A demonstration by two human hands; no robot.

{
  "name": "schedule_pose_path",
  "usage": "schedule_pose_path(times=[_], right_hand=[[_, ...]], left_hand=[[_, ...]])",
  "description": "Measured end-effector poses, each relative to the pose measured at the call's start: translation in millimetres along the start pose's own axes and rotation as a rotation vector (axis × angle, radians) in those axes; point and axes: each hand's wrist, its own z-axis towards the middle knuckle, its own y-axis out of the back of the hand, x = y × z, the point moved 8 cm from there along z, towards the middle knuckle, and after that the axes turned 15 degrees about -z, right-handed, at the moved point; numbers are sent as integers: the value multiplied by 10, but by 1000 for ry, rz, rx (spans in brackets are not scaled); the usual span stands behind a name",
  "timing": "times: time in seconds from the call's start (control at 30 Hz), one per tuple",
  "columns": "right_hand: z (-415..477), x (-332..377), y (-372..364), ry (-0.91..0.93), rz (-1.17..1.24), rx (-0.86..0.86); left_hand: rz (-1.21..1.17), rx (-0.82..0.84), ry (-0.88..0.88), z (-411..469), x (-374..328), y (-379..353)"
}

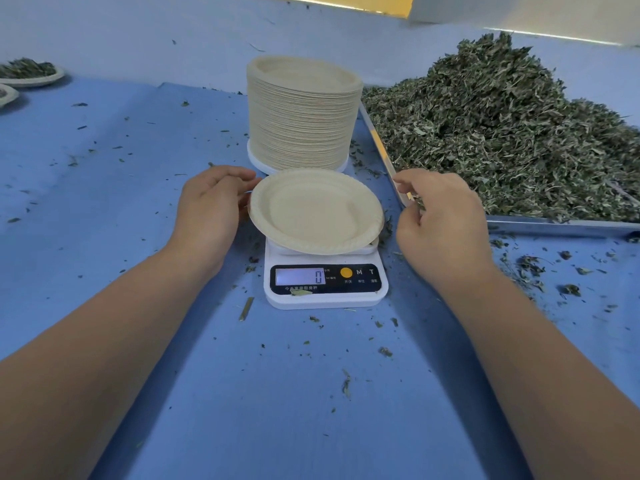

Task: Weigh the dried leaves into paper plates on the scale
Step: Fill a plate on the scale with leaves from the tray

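Leaf scraps [346, 382], scale [325, 301], plate stack [301, 119] behind

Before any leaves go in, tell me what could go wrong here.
1. The paper plate sits off-centre and looks tilted on the scale; a handful landing on its overhanging left side could tip it.
2. The left hand is at the plate's rim; touching it while weighing may skew the reading, which shows 0.
3. The plate's far rim lies close to the stack of plates; contact there could also distort the weight.
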Motion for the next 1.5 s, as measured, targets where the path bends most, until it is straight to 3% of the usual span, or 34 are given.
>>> schedule_pose_path(times=[0.17, 0.4, 0.6, 0.73, 0.8, 0.9, 1.17, 1.37, 1.43, 1.5], right_hand=[[77, -24, -58, -32, -16, 48], [974, -267, -558, -166, -13, 251], [1384, -635, -1027, -296, -198, 398], [1540, -824, -1059, -206, -574, 329], [1495, -955, -1162, -226, -675, 447], [1397, -1048, -1325, -246, -639, 624], [1400, -759, -1226, -32, -547, 715], [1227, -634, -923, 52, -550, 965], [1237, -588, -793, 76, -552, 904], [1292, -604, -714, 76, -607, 737]], left_hand=[[4, -4, -3, 41, 29, -2], [10, -31, 3, 87, 36, 35], [-24, -29, 16, 129, 73, 26], [-9, -21, 1, 146, 93, 27], [-4, -12, -5, 152, 88, 23], [40, -13, -22, 154, 89, 21], [81, -14, -31, 127, 64, 23], [126, 17, -61, 90, 26, -13], [126, 18, -54, 86, 28, -10], [101, -9, -38, 92, 43, 14]])
